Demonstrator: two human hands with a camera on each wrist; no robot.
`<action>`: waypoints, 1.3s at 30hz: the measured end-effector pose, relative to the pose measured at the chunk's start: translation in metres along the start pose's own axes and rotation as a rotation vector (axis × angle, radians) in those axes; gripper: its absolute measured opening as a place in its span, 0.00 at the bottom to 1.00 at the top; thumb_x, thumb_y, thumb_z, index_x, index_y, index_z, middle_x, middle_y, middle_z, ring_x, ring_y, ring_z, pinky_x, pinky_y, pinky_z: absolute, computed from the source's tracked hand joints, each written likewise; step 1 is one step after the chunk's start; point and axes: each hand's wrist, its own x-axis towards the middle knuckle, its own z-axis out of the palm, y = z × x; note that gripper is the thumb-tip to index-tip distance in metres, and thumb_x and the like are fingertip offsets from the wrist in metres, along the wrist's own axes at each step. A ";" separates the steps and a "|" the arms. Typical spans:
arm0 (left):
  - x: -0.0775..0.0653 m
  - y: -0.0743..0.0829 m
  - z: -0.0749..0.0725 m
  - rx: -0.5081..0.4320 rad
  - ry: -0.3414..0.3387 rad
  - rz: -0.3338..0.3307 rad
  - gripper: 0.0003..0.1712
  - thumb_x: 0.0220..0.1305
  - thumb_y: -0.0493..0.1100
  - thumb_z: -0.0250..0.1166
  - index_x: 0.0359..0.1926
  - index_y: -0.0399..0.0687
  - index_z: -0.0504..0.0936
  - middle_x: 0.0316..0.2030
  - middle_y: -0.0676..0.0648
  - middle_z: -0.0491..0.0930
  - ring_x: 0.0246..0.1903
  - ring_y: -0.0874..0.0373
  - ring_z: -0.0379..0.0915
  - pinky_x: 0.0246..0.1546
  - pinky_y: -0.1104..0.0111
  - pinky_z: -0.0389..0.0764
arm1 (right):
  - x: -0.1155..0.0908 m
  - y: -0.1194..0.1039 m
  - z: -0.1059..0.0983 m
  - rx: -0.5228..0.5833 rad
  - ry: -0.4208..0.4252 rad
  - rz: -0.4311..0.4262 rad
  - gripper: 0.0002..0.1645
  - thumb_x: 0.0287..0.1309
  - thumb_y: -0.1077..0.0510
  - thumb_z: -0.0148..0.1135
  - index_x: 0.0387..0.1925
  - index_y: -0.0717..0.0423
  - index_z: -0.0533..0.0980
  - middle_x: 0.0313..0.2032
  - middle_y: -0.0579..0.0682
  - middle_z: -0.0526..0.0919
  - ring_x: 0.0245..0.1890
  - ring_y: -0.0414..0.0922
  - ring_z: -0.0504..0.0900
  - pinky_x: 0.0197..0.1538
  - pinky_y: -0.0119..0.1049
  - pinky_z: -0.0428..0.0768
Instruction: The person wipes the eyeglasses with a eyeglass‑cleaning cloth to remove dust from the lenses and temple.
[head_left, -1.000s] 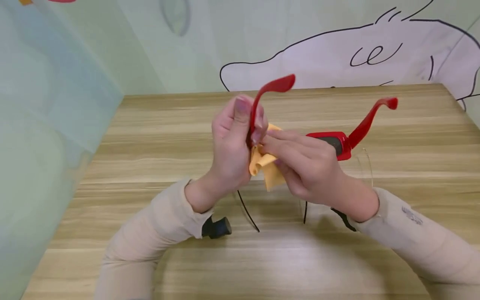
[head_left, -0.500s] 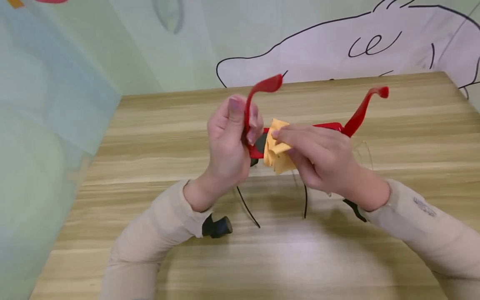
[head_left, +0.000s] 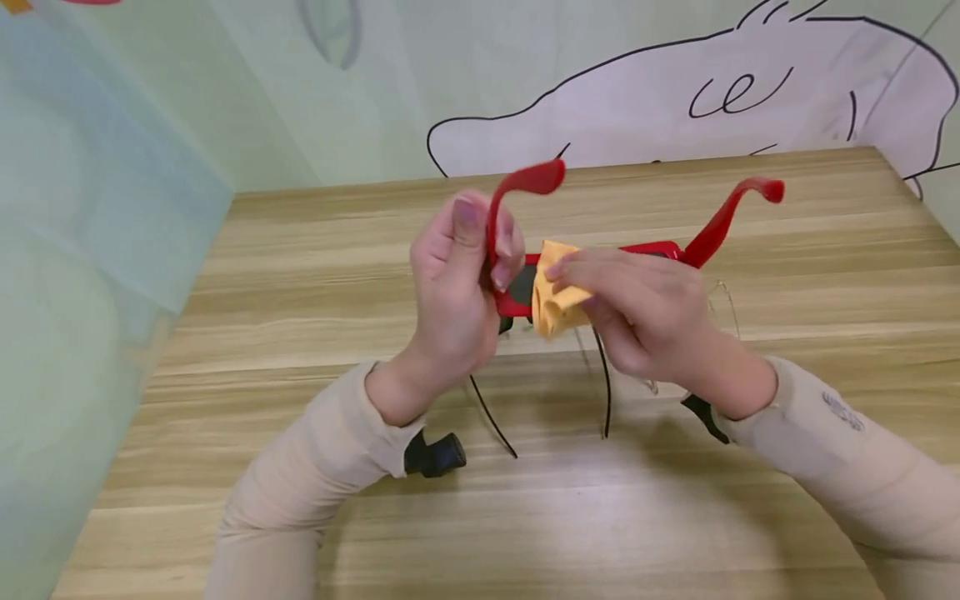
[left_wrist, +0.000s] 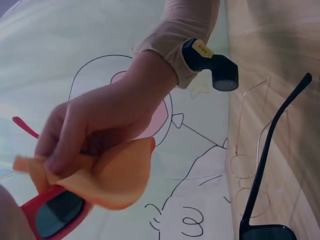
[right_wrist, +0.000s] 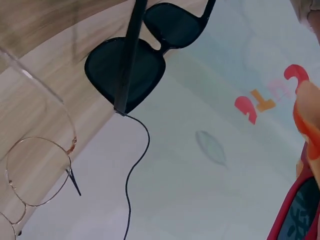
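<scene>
Red-framed sunglasses [head_left: 513,307] with dark lenses are held above the table, both temples unfolded and pointing up and away in the head view. My left hand [head_left: 453,292] grips them at the left hinge and temple, thumb raised along it. Between the thumb and fingers of my right hand [head_left: 652,308] is a folded orange cloth [head_left: 555,304], pressed over the frame near the middle. It leaves part of the left lens showing; the right hand hides most of the other lens. From the left wrist view, the cloth [left_wrist: 120,180] drapes below the right fingers, overlapping the red rim [left_wrist: 82,212].
On the wooden table [head_left: 225,333], under the hands, lie black sunglasses [right_wrist: 115,70] and thin gold wire-rimmed glasses [right_wrist: 37,137]. A black wrist camera [head_left: 438,454] juts from the left cuff. A wall with line drawings [head_left: 600,108] stands behind the table.
The cloth has moved right from the left hinge toward the middle of the red sunglasses, uncovering part of the left lens. The left hand keeps its grip and has shifted slightly left.
</scene>
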 end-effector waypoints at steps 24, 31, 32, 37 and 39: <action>-0.001 -0.005 0.000 -0.035 -0.010 0.000 0.12 0.64 0.51 0.52 0.27 0.51 0.72 0.18 0.54 0.66 0.16 0.62 0.57 0.18 0.74 0.58 | -0.003 -0.002 0.001 -0.044 0.000 0.074 0.12 0.65 0.60 0.50 0.37 0.66 0.77 0.33 0.56 0.83 0.32 0.50 0.84 0.36 0.43 0.81; -0.002 -0.005 0.004 -0.065 -0.019 0.015 0.12 0.63 0.50 0.52 0.26 0.51 0.72 0.17 0.54 0.66 0.15 0.62 0.56 0.17 0.75 0.58 | 0.003 -0.003 0.010 0.055 -0.024 -0.083 0.10 0.62 0.64 0.57 0.38 0.70 0.78 0.38 0.60 0.84 0.42 0.52 0.83 0.47 0.43 0.79; -0.002 -0.005 0.004 -0.064 -0.020 0.012 0.13 0.63 0.51 0.53 0.26 0.51 0.72 0.17 0.54 0.65 0.15 0.63 0.56 0.17 0.75 0.58 | 0.003 -0.003 0.009 0.061 -0.022 -0.114 0.10 0.62 0.64 0.57 0.37 0.69 0.78 0.37 0.60 0.84 0.40 0.51 0.83 0.46 0.42 0.79; -0.004 -0.003 0.001 -0.047 -0.025 -0.009 0.14 0.62 0.54 0.55 0.26 0.52 0.72 0.17 0.54 0.66 0.15 0.62 0.57 0.16 0.75 0.58 | 0.001 -0.002 0.004 0.066 0.038 -0.169 0.13 0.64 0.60 0.54 0.33 0.68 0.79 0.32 0.57 0.84 0.32 0.48 0.84 0.33 0.39 0.82; -0.004 -0.003 0.001 -0.034 -0.031 -0.001 0.14 0.62 0.54 0.55 0.26 0.52 0.72 0.17 0.54 0.66 0.15 0.62 0.57 0.17 0.74 0.58 | -0.001 -0.003 0.004 0.047 0.088 -0.130 0.15 0.64 0.59 0.52 0.32 0.68 0.78 0.29 0.56 0.83 0.27 0.49 0.83 0.29 0.40 0.81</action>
